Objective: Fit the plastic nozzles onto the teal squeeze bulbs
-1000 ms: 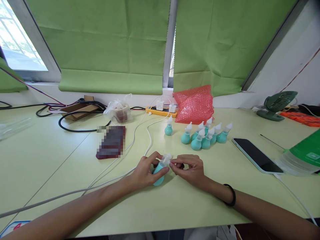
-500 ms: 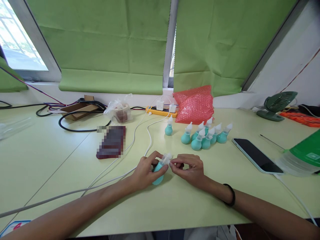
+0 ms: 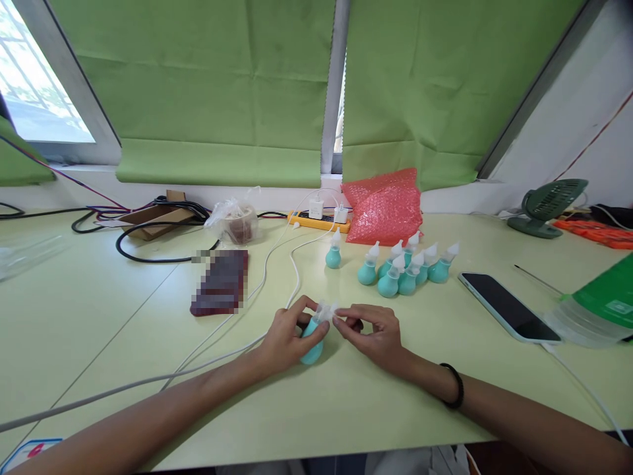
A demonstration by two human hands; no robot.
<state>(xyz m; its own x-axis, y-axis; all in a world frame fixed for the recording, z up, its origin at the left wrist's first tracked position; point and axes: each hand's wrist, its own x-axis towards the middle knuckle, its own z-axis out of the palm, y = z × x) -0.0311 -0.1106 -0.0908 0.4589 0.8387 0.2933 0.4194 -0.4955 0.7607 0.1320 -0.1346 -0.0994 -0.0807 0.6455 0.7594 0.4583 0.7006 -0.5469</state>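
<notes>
My left hand [image 3: 291, 335] is closed round a teal bulb [image 3: 312, 349], a nasal aspirator by its look, which lies tilted with its clear neck pointing away from me. Thumb and forefinger grip it near the neck. My right hand [image 3: 373, 332] is in a pinch at the bulb's tip, on a small translucent white piece [image 3: 331, 310] that meets the neck; whether it is joined on I cannot tell. Farther back stand several like aspirators with teal bulbs and whitish tips, grouped [image 3: 389, 284] on the right, and a single aspirator [image 3: 333, 256] to their left.
A phone [image 3: 507, 307] with a cable lies right, near a green-labelled clear container [image 3: 596, 310] and a fan [image 3: 544, 208]. Behind are red bubble wrap [image 3: 383, 208] and an orange power strip [image 3: 311, 222]. White cables [image 3: 208, 365] run under my left forearm. A dark red item [image 3: 221, 282] lies left.
My right fingertips have shifted slightly left, closer to the neck, and the translucent piece now sits nearer to it. My left hand stays on the aspirator with little movement.
</notes>
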